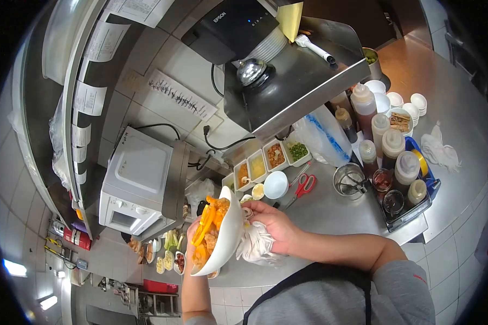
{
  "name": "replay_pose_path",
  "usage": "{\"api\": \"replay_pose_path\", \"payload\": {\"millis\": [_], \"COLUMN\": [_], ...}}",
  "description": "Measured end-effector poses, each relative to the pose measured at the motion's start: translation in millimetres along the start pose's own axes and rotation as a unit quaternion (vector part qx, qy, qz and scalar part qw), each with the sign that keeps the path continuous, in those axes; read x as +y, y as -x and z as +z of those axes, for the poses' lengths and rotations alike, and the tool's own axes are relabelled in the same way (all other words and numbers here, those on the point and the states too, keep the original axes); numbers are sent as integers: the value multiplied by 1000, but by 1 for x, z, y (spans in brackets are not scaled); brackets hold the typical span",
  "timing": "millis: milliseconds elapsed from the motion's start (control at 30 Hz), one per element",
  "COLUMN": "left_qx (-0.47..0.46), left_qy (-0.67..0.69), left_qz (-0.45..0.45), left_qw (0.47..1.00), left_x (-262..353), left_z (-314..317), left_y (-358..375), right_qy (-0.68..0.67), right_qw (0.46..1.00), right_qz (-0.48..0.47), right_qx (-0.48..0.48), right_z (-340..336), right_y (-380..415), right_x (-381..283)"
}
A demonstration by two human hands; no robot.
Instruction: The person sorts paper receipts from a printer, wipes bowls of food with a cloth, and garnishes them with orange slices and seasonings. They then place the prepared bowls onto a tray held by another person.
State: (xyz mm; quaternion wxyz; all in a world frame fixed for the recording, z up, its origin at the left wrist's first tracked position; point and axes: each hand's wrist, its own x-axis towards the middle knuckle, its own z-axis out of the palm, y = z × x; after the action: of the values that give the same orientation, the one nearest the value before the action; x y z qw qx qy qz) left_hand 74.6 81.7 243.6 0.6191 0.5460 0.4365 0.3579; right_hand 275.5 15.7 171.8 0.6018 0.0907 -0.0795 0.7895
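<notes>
A white bowl (229, 238) holding orange sauced chunks and yellow-orange pepper strips is in front of me above the counter, in a strongly tilted view. My left hand (192, 232) supports it from the far left side, with most of its fingers hidden behind the bowl and food. At the bowl's right side, my right hand (274, 223) grips a crumpled white cloth (255, 245), fingertips right at the rim. Just beyond lie a small white bowl (276, 184) and red-handled scissors (306, 185).
White containers of chopped ingredients (257, 167) line the back of the steel counter (320, 216). Squeeze bottles (393, 143) and a metal pot (348, 180) stand at the right. A white microwave (138, 168) is at the left. A steel shelf (309, 100) with a printer (230, 30) overhangs the back.
</notes>
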Motion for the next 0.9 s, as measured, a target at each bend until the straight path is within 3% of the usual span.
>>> {"api": "replay_pose_path", "payload": {"millis": [200,233,300,333,367,400,433,533,567,600,667,833,900], "left_qx": [-49,-94,9,-1,17,40,52,60,49,34,25,-30,-40], "left_qy": [34,10,-39,5,-20,10,-13,-108,-91,-75,-62,-18,-70], "left_qz": [0,34,43,46,51,64,77,101,82,63,61,49,157], "left_qw": [998,995,998,999,998,997,996,987,991,995,996,998,984], "left_x": [-4,-4,-12,-36,-54,-64,-78,-107,-115,-124,-141,-158,-171], "left_z": [-12,-12,3,-15,-26,-15,-17,-4,3,10,28,65,77], "left_y": [-4,-2,8,1,-2,4,4,16,18,20,22,29,21], "right_qy": [100,127,213,287,499,684,818,818,705,709,455,495,555], "right_qw": [994,991,977,957,862,719,571,573,707,703,873,849,804], "right_qz": [32,43,9,-37,-79,-117,-76,-52,59,65,163,108,121], "right_qx": [11,-4,19,39,47,48,3,-19,-13,-4,65,148,175], "right_z": [14,13,-8,-24,-41,-62,-84,-114,-111,-100,-80,-55,-30], "right_y": [14,18,22,22,23,26,33,57,63,67,74,109,126], "right_x": [-33,-39,-49,-52,-51,-51,-51,-35,-38,-38,-36,-53,-66]}}
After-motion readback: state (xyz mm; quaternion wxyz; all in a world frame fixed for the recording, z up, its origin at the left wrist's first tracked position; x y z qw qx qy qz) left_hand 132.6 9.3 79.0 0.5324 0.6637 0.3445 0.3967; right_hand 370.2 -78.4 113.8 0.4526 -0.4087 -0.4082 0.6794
